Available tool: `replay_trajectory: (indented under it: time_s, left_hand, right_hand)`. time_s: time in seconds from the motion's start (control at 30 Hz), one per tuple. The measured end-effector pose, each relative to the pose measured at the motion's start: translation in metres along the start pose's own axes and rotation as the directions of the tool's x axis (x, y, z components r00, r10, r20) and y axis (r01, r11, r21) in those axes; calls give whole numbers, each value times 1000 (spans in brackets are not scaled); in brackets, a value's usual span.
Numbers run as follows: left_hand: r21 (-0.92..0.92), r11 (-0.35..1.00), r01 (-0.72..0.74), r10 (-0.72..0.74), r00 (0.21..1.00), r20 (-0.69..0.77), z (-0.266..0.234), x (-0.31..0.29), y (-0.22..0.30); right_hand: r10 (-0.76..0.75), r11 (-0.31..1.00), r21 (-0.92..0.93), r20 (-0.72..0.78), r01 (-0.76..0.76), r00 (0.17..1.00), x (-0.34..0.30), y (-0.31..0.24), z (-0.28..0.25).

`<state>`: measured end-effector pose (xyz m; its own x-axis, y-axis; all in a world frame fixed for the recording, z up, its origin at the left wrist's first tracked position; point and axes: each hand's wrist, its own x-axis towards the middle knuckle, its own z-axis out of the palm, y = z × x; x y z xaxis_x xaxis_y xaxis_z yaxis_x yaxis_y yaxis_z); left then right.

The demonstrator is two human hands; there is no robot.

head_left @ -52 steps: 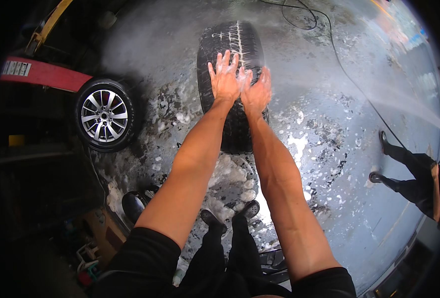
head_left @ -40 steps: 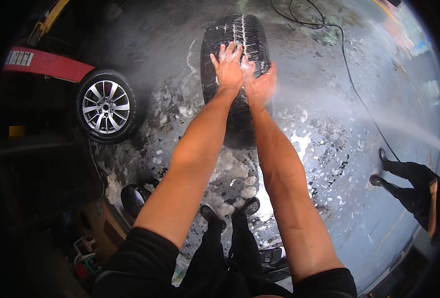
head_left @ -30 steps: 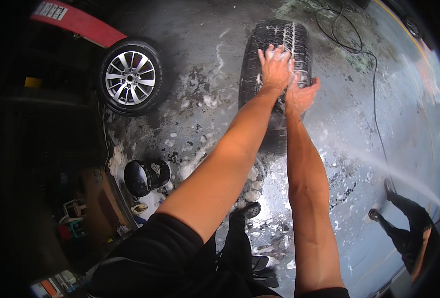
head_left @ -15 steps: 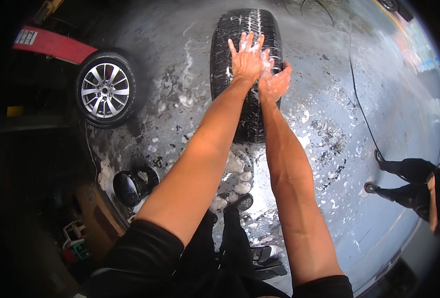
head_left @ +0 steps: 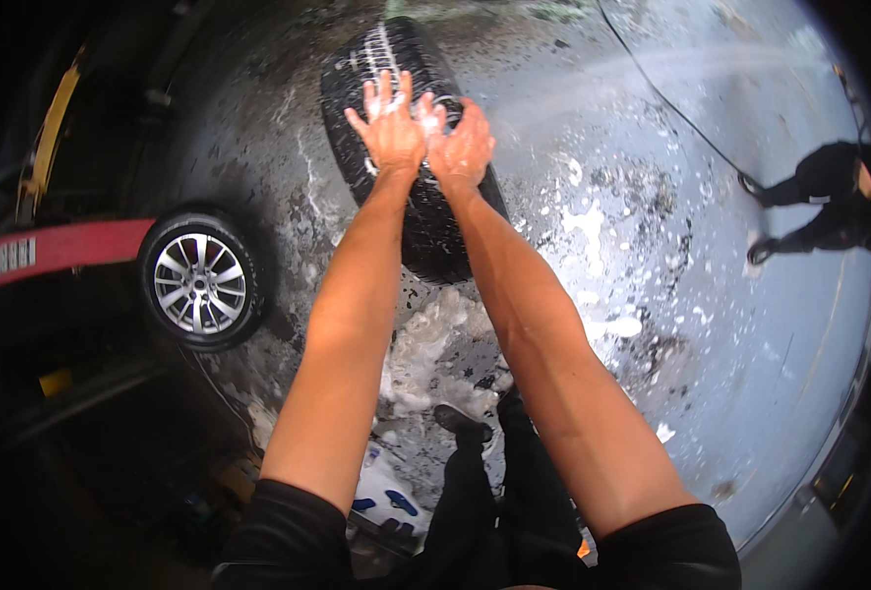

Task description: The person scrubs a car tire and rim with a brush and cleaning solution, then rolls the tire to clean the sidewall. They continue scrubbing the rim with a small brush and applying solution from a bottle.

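A wet black tire (head_left: 435, 236) stands upright on its tread before me, with white suds in its grooves. My left hand (head_left: 393, 138) lies on top of the tread, its soapy fingers spread. Close beside it, my right hand (head_left: 462, 152) rests toward the tire's right edge, fingers apart and foamy. Both my arms reach straight out to the tire.
Left of the tire lies a wheel with silver spokes (head_left: 199, 283), by a red metal arm (head_left: 71, 254). At the right a person in black (head_left: 829, 197) stands near a dark hose (head_left: 676, 110); water spray crosses toward the tire. Foam (head_left: 425, 344) dots the wet floor.
The view has turned, so the tire sits further left and leans in the picture. Both hands are still on the tread. Water spray now comes from the right; the black bucket has left the view.
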<state>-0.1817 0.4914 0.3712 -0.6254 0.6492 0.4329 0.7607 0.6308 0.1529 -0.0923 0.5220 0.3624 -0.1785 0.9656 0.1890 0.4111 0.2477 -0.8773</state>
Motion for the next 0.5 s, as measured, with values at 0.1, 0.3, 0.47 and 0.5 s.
replay_trajectory:
  time_s: [0.1,0.3,0.47,0.5]
  left_hand:
    - [51,999,-10,9,1000,23,2,0,-8]
    - [70,997,-39,37,999,41,1,1,-19]
    - [61,996,-62,58,996,64,-3,-5,-33]
    - [31,997,-65,63,996,62,-4,-4,-34]
  right_hand:
    - [61,998,19,45,-62,997,-3,-4,2]
    - [65,993,95,68,-71,996,-5,-5,5]
    - [102,987,111,97,-112,990,-15,-8,10]
    - [106,987,108,92,-116,990,-17,-9,11]
